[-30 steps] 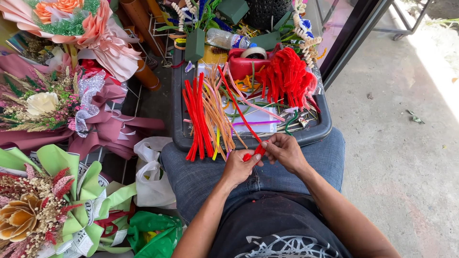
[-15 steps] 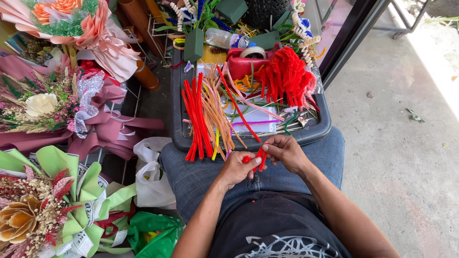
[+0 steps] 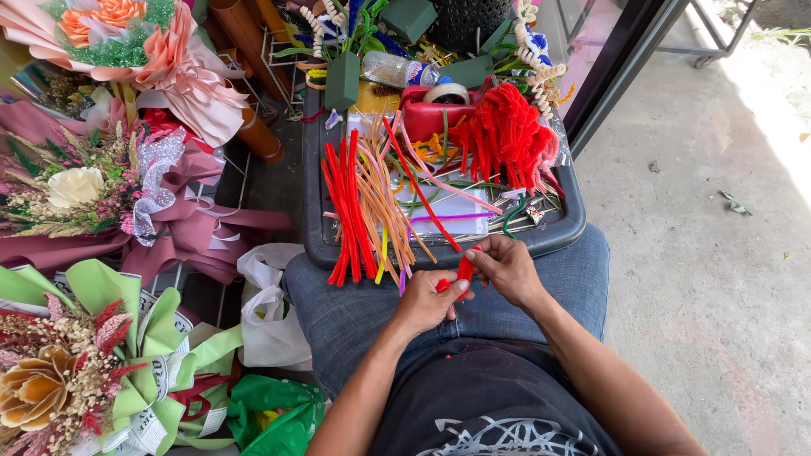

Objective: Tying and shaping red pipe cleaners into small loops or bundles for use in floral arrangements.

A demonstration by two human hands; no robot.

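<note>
Both hands, left hand [image 3: 427, 301] and right hand [image 3: 505, 268], pinching one bent red pipe cleaner [image 3: 464, 272] over lap, just beside dark tray [image 3: 314, 245].

Bright daylight, glare top right, sharp, wide-angle.

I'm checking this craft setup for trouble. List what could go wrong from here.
1. The tray rests on the person's knees, its near edge by both hands; a leg shift might tip it.
2. The loose red stems overhang the tray's near edge and could slide off onto the lap.
3. The left hand and right hand bend a red stem between the fingertips; its cut end might poke a finger.
</note>
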